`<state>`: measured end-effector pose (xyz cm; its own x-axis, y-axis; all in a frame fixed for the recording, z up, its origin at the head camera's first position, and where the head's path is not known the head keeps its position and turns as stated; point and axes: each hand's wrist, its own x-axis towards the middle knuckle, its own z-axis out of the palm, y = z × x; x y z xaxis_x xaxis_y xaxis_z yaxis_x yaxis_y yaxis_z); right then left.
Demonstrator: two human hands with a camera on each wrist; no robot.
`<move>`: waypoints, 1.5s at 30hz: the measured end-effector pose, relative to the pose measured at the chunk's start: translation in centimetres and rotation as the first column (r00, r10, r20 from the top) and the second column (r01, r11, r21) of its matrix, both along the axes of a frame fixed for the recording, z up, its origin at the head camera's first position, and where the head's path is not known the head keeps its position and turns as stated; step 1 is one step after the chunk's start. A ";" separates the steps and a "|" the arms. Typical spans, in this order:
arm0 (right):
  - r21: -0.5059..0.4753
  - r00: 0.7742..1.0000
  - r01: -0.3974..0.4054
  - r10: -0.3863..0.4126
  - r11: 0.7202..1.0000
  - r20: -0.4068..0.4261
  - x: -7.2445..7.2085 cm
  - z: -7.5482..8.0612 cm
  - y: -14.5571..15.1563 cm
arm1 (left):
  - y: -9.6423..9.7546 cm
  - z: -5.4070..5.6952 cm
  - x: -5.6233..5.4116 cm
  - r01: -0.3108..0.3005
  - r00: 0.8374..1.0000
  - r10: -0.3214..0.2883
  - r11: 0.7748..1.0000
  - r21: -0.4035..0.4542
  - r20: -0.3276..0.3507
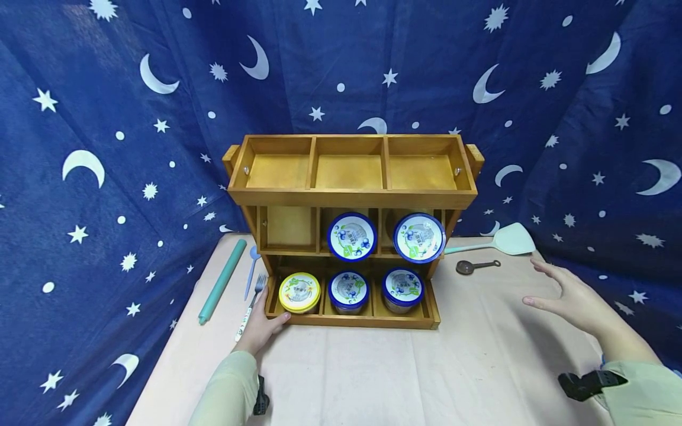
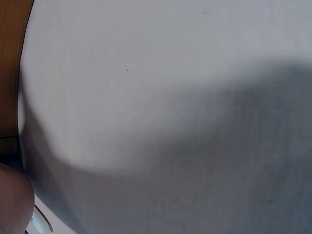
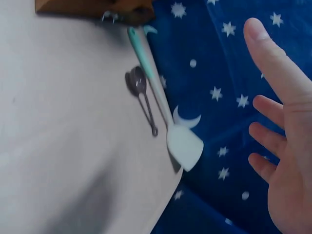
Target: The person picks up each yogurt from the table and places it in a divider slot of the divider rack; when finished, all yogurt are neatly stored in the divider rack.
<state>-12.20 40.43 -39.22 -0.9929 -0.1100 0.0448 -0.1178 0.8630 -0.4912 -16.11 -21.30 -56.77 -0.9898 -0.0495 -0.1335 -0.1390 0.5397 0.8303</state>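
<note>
A tiered wooden shelf (image 1: 351, 197) with divided compartments stands at the middle back of the table in the head view. My left hand (image 1: 259, 328) grips its front left corner, thumb along the front edge and fingers along the left side. Right by that thumb, a yellow-lidded tub (image 1: 299, 292) sits in the bottom left compartment. Two blue-lidded tubs, one in the middle (image 1: 348, 290) and one at right (image 1: 403, 288), share that tier. My right hand (image 1: 572, 299) is held above the table's right side, fingers spread, holding nothing; the right wrist view shows its bare palm (image 3: 292, 165).
Two more blue-lidded tubs (image 1: 352, 236) stand in the middle tier. Left of the shelf lie a teal rod (image 1: 222, 282), a blue spoon (image 1: 251, 272) and a fork (image 1: 250, 307). A pale turner (image 1: 512, 239) and a dark small spoon (image 1: 466, 267) lie at right. A starry blue cloth (image 1: 341, 65) hangs behind.
</note>
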 end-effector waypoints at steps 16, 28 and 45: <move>0.099 0.989 0.101 -0.111 0.990 0.096 2.0 -2.4 4.5 | -0.2 0.4 0.5 -0.005 0.999 0.007 0.999 -0.037 0.033; 0.148 0.967 0.173 -0.197 0.974 0.164 2.8 -4.7 7.4 | -0.8 0.5 1.0 -0.018 0.998 0.022 0.999 -0.051 0.062; 0.242 0.942 0.227 -0.276 0.943 0.190 6.1 -7.7 11.1 | -0.4 0.5 0.8 -0.012 0.999 0.012 1.000 0.009 0.046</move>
